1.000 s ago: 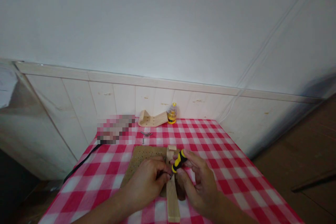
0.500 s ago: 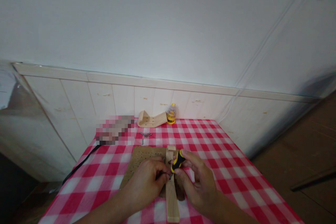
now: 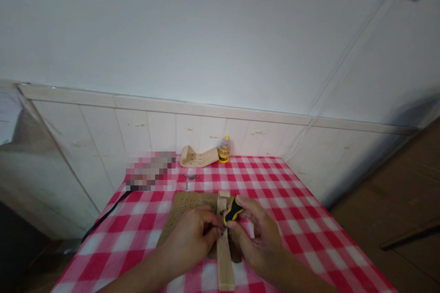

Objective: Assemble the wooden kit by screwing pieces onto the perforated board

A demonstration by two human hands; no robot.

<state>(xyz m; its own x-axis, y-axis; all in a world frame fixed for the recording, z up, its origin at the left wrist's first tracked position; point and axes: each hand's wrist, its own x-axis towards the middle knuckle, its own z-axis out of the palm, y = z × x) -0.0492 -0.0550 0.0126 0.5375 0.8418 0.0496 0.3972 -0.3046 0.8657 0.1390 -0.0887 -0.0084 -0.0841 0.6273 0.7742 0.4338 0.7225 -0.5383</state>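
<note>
My right hand is wrapped round a small yellow and black screwdriver and points its tip down at a pale wooden strip. My left hand is pinched at the screwdriver's tip, against the strip's left side; what it pinches is too small to make out. The strip runs toward me across a brown perforated board on the red and white checked tablecloth. The strip's far end curls upward just past my fingers.
A curved wooden piece and a yellow bit holder stand at the table's far edge by the panelled wall. Loose screws lie behind the board. A black strap hangs off the left side. Wooden floor lies to the right.
The screwdriver handle has turned and dropped slightly in my right hand. My left hand stays pinched at its tip. The view has shifted a little.
</note>
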